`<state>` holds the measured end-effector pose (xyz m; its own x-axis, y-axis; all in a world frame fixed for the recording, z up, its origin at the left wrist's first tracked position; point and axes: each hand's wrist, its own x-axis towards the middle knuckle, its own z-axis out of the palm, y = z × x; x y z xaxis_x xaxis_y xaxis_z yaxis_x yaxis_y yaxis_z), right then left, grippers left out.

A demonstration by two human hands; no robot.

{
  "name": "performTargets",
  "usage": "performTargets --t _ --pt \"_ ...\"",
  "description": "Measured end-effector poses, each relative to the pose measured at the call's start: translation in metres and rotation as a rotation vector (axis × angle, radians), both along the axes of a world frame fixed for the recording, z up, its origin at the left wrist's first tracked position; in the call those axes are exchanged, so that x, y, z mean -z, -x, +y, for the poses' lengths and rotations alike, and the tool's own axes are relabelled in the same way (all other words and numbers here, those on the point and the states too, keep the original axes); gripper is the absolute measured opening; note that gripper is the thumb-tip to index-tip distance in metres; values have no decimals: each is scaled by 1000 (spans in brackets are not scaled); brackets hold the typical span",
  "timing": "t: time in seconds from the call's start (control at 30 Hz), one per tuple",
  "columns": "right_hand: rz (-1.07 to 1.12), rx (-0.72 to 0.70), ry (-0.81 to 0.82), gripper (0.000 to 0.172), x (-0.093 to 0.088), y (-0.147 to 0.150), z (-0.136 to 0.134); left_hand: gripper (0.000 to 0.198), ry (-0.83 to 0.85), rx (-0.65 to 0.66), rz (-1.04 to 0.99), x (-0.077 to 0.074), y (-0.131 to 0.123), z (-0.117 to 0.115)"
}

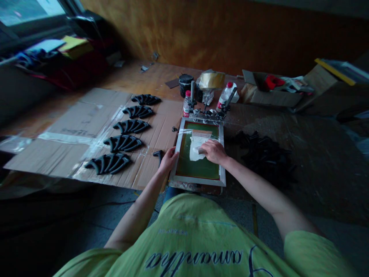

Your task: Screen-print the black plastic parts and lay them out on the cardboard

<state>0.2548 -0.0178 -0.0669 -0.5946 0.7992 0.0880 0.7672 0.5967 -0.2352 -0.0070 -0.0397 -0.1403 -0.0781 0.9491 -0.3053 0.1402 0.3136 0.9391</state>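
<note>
Frame, near edge: The metal-edged screen frame (198, 180) lies on the work surface directly before the person, its near edge toward the body. What lies beneath it is hidden.
Left hand: The left hand (169, 159) is at the frame's left edge, fingers close together. Whether they grip or merely rest there cannot be told. If that side is not held firmly, sideways force could shift the frame.
Loose piece: One black piece (158, 154) lies just beside the left wrist, partly covered by it. A sweep of the forearm could knock it away.
Right hand: The right hand (215, 152) pinches a small pale block (202, 151) between thumb and fingers, over the green mesh (197, 169). The block's lower edge is too blurred to judge contact. Uneven pressure could streak the coating or strain the mesh.
White patch: The white patch (195, 145) is partly covered by the fingers. If it is wet, knuckles could smear it.
Heap, right: The black heap (268, 157) is dark; single items cannot be separated.
Rows, left: Black curved clusters (124, 143) lie on cardboard, fine detail lost.
Clamp: The clamp assembly (206, 114) stands at the far edge. A loose joint there could let the frame wander.
Bottles: Two red-capped bottles, left (186, 107) and right (224, 97), stand near the clamp; a bump could tip either.
</note>
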Motion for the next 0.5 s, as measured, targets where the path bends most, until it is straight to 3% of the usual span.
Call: performTargets --t 0.13,0.2,0.27,0.4,0.5 --pt "11 -65 -17 25 15 1 -20 64 10 -6 -30 1 0 -1" --pt "13 -62 5 18 13 1 -22 64 23 -18 -31 -1 -1 -1" --pt "61 38 3 17 3 5 -11 66 46 -32 -43 -8 -1 -1" --pt "217 316 -59 53 -26 2 42 77 54 11 -114 -41 2 -2" --pt "323 506 -110 56 -38 -36 78 61 -49 12 -101 -76 3 4"
